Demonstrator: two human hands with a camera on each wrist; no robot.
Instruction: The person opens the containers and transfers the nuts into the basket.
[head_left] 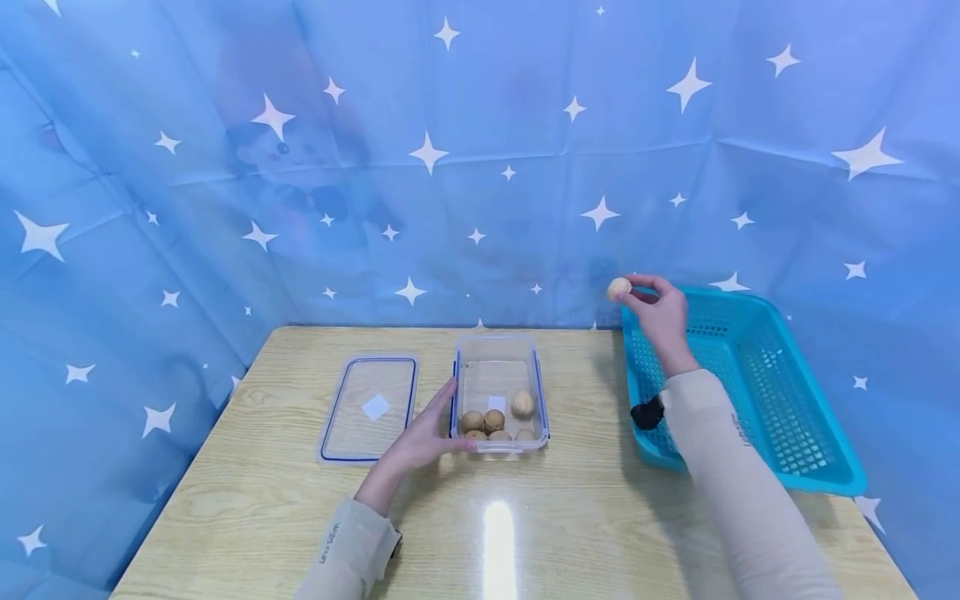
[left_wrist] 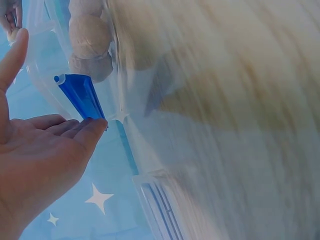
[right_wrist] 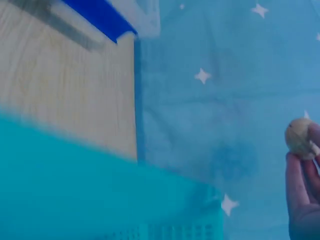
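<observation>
High over the left rim of a turquoise basket [head_left: 806, 392], my right hand [head_left: 663, 321] pinches a pale round walnut [head_left: 618, 289] between thumb and fingertips. The right wrist view shows the same walnut [right_wrist: 300, 138] at its right edge. A clear plastic box [head_left: 491, 350] with blue side latches stands at the middle of the table. Several walnuts [head_left: 493, 420] lie in its near half. My left hand [head_left: 416, 442] rests against the box's near left corner, fingers straight along the side and thumb at the front. In the left wrist view its fingers touch the blue latch [left_wrist: 82, 95].
Left of the box lies its clear lid [head_left: 375, 406] with a blue seal, flat on the wooden table [head_left: 570, 533]. A blue star-patterned curtain [head_left: 510, 208] hangs behind and at the sides. The basket stands at the table's right side, under my right forearm.
</observation>
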